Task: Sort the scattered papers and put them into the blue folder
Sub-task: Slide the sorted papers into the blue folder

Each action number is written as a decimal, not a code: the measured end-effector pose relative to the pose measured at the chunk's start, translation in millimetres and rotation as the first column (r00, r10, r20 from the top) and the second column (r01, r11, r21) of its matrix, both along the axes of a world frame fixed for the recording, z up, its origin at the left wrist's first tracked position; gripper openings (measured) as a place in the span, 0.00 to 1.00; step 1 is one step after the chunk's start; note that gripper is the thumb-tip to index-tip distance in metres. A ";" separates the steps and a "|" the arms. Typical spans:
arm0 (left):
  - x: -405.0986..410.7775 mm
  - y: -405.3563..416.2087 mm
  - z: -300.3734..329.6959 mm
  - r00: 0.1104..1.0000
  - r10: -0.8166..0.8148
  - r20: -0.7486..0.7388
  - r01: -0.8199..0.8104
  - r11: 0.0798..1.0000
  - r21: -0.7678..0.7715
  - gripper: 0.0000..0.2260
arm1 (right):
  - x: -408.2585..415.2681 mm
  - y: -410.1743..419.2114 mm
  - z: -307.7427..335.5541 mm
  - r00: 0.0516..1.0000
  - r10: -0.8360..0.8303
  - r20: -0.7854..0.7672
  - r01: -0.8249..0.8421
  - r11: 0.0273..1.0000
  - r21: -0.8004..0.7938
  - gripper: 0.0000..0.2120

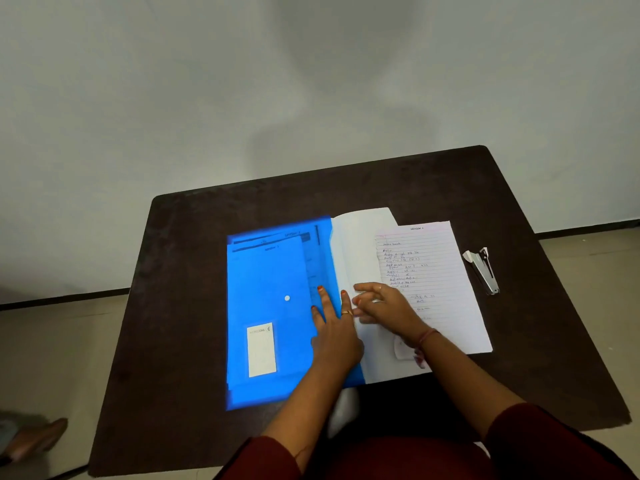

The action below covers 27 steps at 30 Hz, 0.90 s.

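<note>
Pressing flat on the blue folder [273, 306], the left hand [334, 336] half-hides blurred right fingers [367, 292], grip unclear.

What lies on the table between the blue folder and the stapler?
In the head view, a handwritten lined paper lies between the blue folder and the stapler, with the right hand resting over it.

folder [270, 306]: 1 | stapler [483, 270]: 1 | handwritten sheet [433, 271]: 1 (others overlap, uncounted)
</note>
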<state>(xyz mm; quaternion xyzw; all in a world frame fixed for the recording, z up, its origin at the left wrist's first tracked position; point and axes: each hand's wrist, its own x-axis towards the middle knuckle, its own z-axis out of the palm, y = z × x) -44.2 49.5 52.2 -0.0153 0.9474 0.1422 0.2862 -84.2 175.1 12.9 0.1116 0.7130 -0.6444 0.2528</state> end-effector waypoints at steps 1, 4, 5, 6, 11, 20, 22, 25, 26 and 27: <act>-0.8 1.5 -1.1 1.000 -0.009 0.020 0.009 1.000 0.007 0.35 | 3.3 12.3 7.5 0.998 -0.068 0.009 0.068 0.998 -0.015 0.13; -3.0 7.8 -7.7 0.999 -0.018 0.051 0.015 0.999 0.047 0.30 | 11.1 48.0 20.0 0.964 -0.264 0.005 0.264 0.964 -0.035 0.12; -4.7 9.7 -8.7 0.999 0.012 0.048 -0.017 0.995 0.100 0.27 | 13.3 59.3 22.3 0.948 -0.317 0.004 0.317 0.948 -0.034 0.11; -7.2 12.5 -11.3 0.998 0.052 0.040 -0.058 0.983 0.175 0.25 | 15.4 70.9 23.6 0.927 -0.376 0.006 0.376 0.926 -0.038 0.11; -16.5 25.5 -15.0 0.914 0.347 0.211 -0.406 0.777 0.481 0.18 | 19.3 121.6 20.0 0.810 -0.584 -0.053 0.586 0.806 0.080 0.12; -14.4 57.2 -25.9 0.787 0.547 0.285 -0.602 0.580 0.548 0.28 | 34.7 133.5 -0.7 0.938 -0.346 -0.030 0.250 0.614 0.748 0.38; -14.8 63.8 -27.0 0.764 0.566 0.309 -0.632 0.560 0.536 0.21 | 35.3 124.8 -1.2 0.948 -0.315 -0.044 0.234 0.599 0.766 0.41; -16.3 73.8 -31.7 0.743 0.575 0.341 -0.656 0.530 0.537 0.16 | 33.1 117.8 -1.9 0.952 -0.302 -0.053 0.233 0.603 0.763 0.40; -17.0 77.4 -32.9 0.738 0.578 0.348 -0.660 0.514 0.548 0.14 | 31.8 117.7 -2.4 0.953 -0.299 -0.051 0.232 0.610 0.758 0.40; -17.1 80.4 -33.2 0.738 0.574 0.354 -0.660 0.509 0.552 0.12 | 30.7 118.0 -2.8 0.953 -0.298 -0.047 0.231 0.620 0.750 0.39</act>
